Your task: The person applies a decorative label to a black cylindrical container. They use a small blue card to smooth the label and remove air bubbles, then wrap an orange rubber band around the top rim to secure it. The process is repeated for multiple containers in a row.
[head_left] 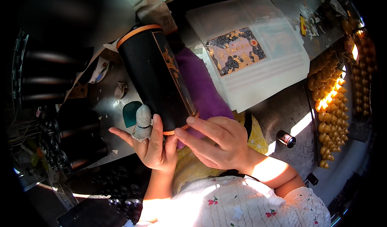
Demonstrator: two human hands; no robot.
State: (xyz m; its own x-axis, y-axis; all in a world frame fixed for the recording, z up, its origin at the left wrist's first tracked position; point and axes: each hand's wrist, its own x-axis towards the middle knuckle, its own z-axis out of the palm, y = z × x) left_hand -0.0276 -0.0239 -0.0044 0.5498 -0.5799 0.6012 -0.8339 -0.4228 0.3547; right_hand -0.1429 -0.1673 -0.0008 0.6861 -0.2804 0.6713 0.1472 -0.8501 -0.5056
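A long black cylinder (151,70) with orange rims and a gold pattern down its right side slants toward me over a purple cloth (203,80). Its near orange rim lies between my hands. My left hand (155,150) has thumb and index finger closed on the rim's left part, while the little finger sticks out. One of its fingers wears a grey knitted cover (143,118), tied with a dark band. From the right, my right hand (219,142) holds the same rim with its fingertips. The palm sides of both hands are partly hidden.
Printed sheets under translucent paper (258,82) lie on the metal bench at the right. Beyond them is a yellow cutter (303,25). Dark cylinders (46,80) stack at the left, near a tape roll (98,70). Strings of golden gourd-shaped pieces (328,122) stand right, past a small can (286,138).
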